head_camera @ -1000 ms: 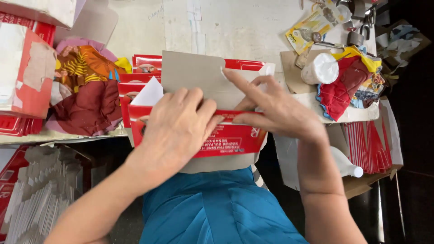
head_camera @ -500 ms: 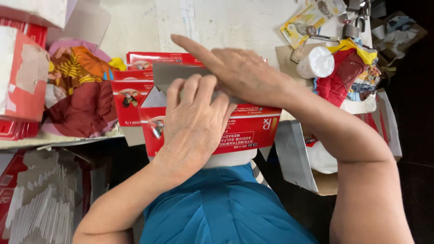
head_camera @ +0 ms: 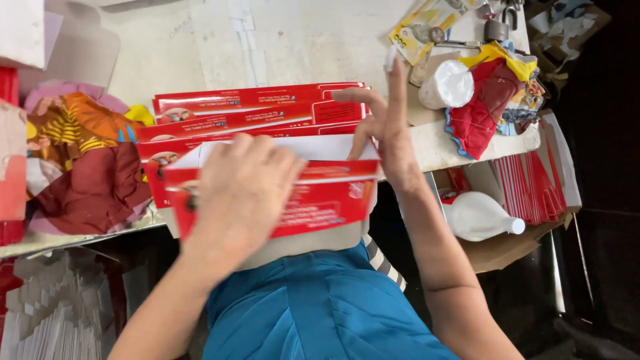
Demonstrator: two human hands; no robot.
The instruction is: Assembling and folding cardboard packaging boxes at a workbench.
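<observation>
While the left hand presses the red carton (long axis left-right), the right hand spreads wide.

At my table's left edge lie bunched cloths; near its right corner, a white cup and red rag.

A red-and-white flat carton lies at the table's near edge, partly folded.
</observation>
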